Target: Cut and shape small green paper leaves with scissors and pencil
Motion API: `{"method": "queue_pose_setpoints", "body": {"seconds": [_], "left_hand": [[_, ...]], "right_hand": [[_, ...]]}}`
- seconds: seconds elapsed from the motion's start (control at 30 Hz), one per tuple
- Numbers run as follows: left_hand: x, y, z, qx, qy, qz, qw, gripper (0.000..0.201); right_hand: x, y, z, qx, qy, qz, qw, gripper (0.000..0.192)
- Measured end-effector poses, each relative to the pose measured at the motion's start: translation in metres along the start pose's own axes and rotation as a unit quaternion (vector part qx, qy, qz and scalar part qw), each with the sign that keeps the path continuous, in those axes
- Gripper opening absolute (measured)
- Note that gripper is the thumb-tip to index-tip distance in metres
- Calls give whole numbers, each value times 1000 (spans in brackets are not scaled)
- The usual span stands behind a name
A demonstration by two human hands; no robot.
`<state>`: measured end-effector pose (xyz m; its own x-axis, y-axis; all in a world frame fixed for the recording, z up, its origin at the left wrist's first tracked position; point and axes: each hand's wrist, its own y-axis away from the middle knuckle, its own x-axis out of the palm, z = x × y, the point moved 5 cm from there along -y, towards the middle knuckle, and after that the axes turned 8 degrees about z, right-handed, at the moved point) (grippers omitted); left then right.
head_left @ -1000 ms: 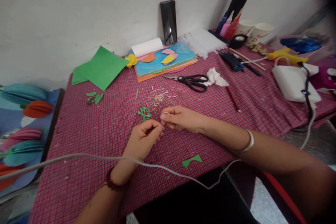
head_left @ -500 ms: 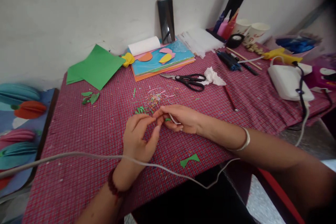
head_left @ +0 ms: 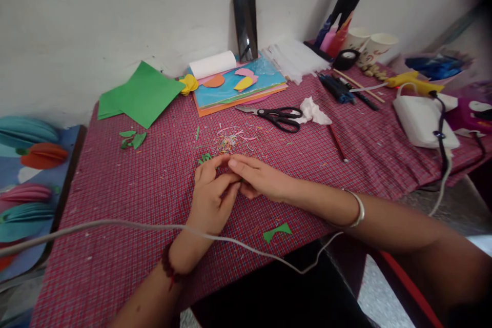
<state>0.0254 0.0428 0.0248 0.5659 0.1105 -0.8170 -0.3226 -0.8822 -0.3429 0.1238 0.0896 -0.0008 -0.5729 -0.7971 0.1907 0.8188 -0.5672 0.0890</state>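
Observation:
My left hand (head_left: 213, 192) and my right hand (head_left: 265, 177) meet over the near middle of the table, fingertips touching. Both are closed, with fingers bent towards each other. Whatever sits between the fingers is hidden now; half a second ago a small green paper piece and a thin white strip showed in my right hand. Just beyond the fingertips lie green paper snippets (head_left: 205, 158) and a small heap of thin coloured paper shreds (head_left: 227, 142). A green paper offcut (head_left: 277, 232) rests on the cloth below my right hand.
Black-handled scissors (head_left: 282, 119) lie beyond my hands, beside crumpled tissue (head_left: 312, 111) and a red pencil (head_left: 337, 142). Green paper sheets (head_left: 148, 95) are at the back left. A white cable (head_left: 126, 224) crosses in front of my left wrist. A yellow glue gun (head_left: 413, 80) is at right.
My left hand has moved up and right against my right hand. My right hand has turned its back upward, covering the green piece and white strip that showed before.

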Motion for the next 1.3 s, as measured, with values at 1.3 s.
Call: {"method": "queue_pose_setpoints", "body": {"seconds": [1.3], "left_hand": [[12, 12, 40, -263, 484, -106, 828, 5]], "right_hand": [[-8, -4, 6, 41, 100, -38, 993, 21]]}}
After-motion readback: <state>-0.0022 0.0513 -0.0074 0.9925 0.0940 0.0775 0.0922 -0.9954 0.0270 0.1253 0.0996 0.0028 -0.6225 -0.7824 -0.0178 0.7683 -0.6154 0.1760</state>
